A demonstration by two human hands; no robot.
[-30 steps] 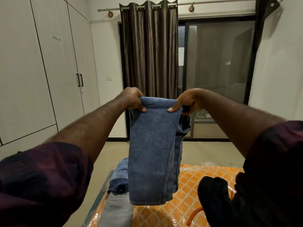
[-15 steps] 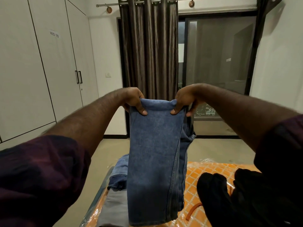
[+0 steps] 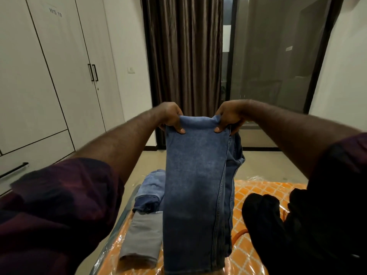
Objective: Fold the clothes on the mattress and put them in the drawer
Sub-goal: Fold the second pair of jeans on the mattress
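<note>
A pair of blue jeans [image 3: 195, 191], folded lengthwise, hangs in front of me over the orange patterned mattress [image 3: 252, 192]. My left hand [image 3: 170, 118] grips the top fold at its left corner, thumb on the near side. At the right corner my right hand [image 3: 228, 118] pinches the same fold. The lower end of the jeans reaches down to the mattress. On the mattress to the left lie a folded blue denim garment [image 3: 151, 191] and a folded grey garment [image 3: 142, 239]. A black garment [image 3: 264, 221] lies in a heap at the right.
White wardrobe doors [image 3: 65, 76] with black handles fill the left wall, and a drawer front with a black handle [image 3: 14, 170] sits low at the far left. A brown curtain [image 3: 184, 56] and a glass sliding door [image 3: 278, 66] stand ahead. Beige floor lies between.
Both hands have come down with the jeans, so the hanging end now lies lower against the mattress. My view has tilted downward. The grip at the two top corners is unchanged.
</note>
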